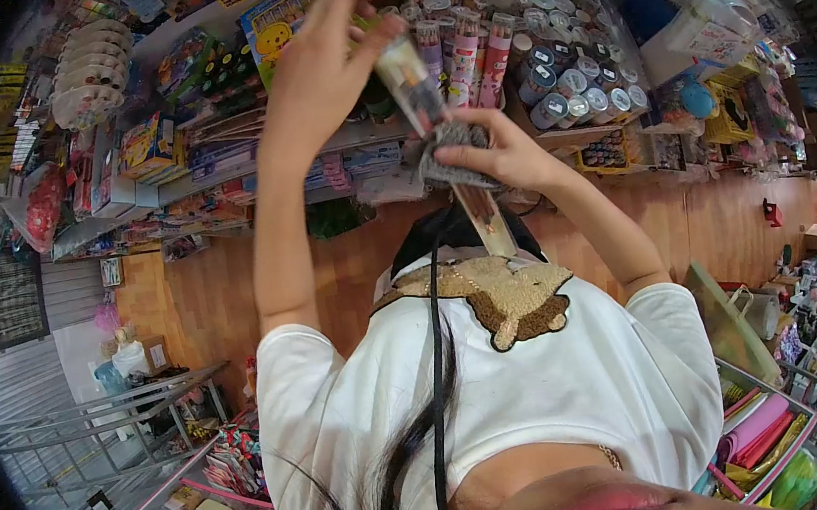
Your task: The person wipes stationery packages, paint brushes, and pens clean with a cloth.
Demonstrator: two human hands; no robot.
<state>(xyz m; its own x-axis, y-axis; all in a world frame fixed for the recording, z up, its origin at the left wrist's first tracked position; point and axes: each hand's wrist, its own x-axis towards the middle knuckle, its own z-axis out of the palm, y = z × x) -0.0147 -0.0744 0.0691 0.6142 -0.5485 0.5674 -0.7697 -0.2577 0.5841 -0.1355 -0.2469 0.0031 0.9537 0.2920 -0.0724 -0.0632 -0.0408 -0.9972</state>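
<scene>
A long, narrow clear package point(407, 78) slants down across the middle of the view, its contents blurred. My left hand point(320, 80) has its thumb and fingers curled at the package's upper end. Around the package's middle, my right hand point(502, 152) presses a dark grey cloth point(457, 150). The package's lower end stands out below the cloth, close to my shirt front. Just beyond my hands are pink pencil tubes point(494, 59) standing upright on the shelf.
Rows of round, lidded containers point(573, 83) crowd the shelf at the right. A blue pack with a yellow chick point(278, 38) leans behind my left hand. Boxed goods point(151, 148) fill the left side. A metal railing point(126, 409) and pink-edged display cases point(170, 494) lie lower left.
</scene>
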